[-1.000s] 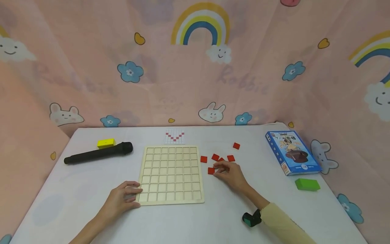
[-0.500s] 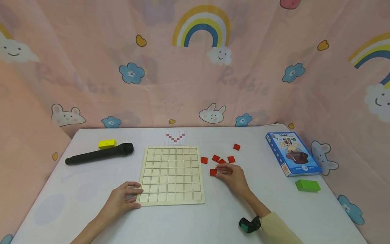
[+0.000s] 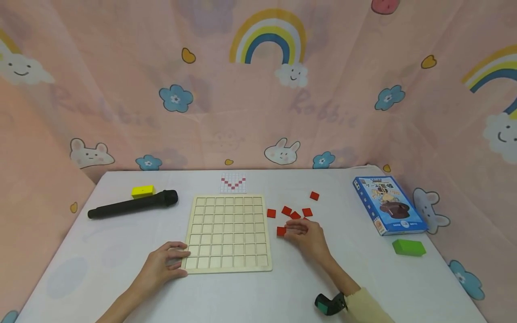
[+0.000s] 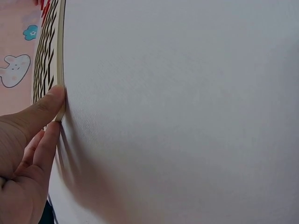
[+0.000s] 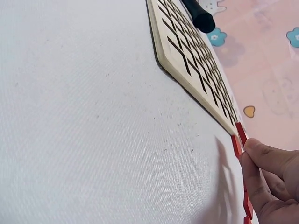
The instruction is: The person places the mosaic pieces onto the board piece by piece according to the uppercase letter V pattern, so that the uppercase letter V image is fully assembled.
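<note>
Staged recording booth, kids' playroom look: pink cartoon backdrop cloth [image 3: 258,103] with rainbows, bunnies, clouds wraps three sides of a white bench [image 3: 101,251]; puzzle board [image 3: 228,232], game box [image 3: 388,204].

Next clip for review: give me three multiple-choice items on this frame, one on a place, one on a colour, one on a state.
1. Where is the green block?
A. right of the board, near the table edge
B. on the board
C. beside the black microphone

2. What colour are the loose tiles by the right hand?
A. blue
B. red
C. yellow

3. What state are the board's cells in?
A. all filled
B. half filled
C. all empty

Answers:
1 A: the green block lies far right of the board, below the blue box.
2 B: the tiles at the right hand are red.
3 C: every cell shows bare wood; the left hand rests on the board's corner.
</note>
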{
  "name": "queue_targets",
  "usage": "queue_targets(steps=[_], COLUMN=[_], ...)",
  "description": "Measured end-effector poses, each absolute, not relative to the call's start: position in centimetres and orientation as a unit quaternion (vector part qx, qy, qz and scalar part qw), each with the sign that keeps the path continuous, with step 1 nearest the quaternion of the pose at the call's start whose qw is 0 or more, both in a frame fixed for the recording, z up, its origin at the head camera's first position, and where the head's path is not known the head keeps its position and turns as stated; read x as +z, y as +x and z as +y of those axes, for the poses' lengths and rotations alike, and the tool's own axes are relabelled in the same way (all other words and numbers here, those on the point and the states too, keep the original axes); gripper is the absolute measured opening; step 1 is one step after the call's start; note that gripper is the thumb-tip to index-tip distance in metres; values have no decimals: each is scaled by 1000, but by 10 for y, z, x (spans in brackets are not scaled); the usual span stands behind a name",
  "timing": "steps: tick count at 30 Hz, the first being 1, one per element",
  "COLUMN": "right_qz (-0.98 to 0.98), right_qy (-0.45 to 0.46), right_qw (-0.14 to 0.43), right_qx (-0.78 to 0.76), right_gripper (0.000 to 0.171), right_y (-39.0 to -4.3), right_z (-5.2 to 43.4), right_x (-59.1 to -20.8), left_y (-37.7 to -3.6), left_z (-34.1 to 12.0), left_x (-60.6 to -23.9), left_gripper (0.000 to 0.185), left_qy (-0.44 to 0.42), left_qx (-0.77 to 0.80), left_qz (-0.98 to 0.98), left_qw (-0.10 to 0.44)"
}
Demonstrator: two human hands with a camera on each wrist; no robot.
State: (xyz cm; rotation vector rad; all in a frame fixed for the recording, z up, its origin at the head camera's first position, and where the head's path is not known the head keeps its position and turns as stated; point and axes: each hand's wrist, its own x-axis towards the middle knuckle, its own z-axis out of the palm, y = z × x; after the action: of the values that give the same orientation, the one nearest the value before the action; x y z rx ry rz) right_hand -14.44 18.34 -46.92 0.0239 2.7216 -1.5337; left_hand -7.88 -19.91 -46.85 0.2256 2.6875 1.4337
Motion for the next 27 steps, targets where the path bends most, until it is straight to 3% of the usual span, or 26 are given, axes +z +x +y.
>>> queue_targets(steps=[27], right_qz=[850], right_qy=[-6], right_qw=[24], right_qx=[-526], right_gripper=[29], right_y=[-135], right_z=[161], right_x=[-465], left_y=[-79], left_z=[-187], left_x=[-460], left_gripper=[45], left_qy=[26], left_qx=[407], left_qz=[913], left_qw=[28])
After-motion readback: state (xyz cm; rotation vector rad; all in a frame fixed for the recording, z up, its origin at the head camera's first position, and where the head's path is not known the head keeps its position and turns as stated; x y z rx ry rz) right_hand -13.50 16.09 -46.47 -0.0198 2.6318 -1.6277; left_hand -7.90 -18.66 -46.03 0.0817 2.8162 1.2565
